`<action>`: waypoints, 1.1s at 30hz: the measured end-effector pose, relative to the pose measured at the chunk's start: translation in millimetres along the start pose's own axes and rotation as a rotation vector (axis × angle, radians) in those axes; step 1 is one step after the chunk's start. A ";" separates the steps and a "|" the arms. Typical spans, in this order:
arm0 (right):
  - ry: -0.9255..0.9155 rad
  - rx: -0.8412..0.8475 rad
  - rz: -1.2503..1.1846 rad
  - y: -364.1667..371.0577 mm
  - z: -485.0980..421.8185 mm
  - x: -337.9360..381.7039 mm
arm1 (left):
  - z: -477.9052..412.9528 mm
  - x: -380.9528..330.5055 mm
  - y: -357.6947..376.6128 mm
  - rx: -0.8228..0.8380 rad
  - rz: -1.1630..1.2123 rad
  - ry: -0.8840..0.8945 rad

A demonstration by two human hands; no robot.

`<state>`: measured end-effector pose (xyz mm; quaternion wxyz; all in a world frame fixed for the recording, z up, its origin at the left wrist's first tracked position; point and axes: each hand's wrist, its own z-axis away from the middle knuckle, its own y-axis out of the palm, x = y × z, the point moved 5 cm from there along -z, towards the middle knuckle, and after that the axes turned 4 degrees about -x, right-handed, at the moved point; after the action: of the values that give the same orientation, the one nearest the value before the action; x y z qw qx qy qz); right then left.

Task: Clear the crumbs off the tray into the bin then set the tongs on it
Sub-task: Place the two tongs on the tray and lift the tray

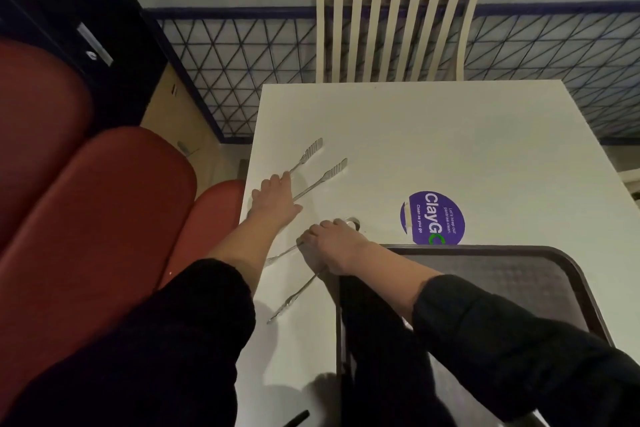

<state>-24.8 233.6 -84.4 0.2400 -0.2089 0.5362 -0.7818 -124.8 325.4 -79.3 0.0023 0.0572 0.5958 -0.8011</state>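
Two pairs of metal tongs lie on the white table (450, 135). The far tongs (325, 173) point away from me, and my left hand (275, 201) rests over their hinge end, fingers closed on one arm. The near tongs (294, 298) point toward me, with my right hand (332, 246) gripping them near the hinge loop. The dark tray (540, 270) sits at the table's near right, partly under my right sleeve. No crumbs show on it. No bin is in view.
A round purple sticker (433, 218) is stuck to the table beyond the tray. A cream slatted chair (394, 35) stands at the far edge. Red cushioned seats (93, 204) fill the left. A dark cabinet (69, 10) stands at the back left.
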 end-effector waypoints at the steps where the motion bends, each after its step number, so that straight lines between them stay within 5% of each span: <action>1: -0.001 -0.004 0.001 -0.4 -1.3 -0.5 | -0.8 0.2 5.6 0.009 -0.016 -0.004; 8: -0.025 -0.043 0.018 1.8 -5.2 -6.4 | -4.3 6.1 11.7 -0.032 -0.072 -0.015; 15: 0.113 -0.156 -0.154 -11.0 16.8 -29.7 | -4.1 27.0 0.3 0.049 0.238 -0.127; 22: 0.404 -0.310 -0.365 -20.0 98.9 -67.6 | 36.2 41.6 -13.8 -0.126 0.668 -0.212; 33: 1.013 -0.510 -0.928 54.1 297.7 -68.9 | 213.4 -85.5 27.1 -0.143 0.809 -0.184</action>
<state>212.1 38.3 -39.4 -0.4493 -0.0767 0.6033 -0.6545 -56.8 108.2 -36.6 0.3737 0.2144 0.5767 -0.6941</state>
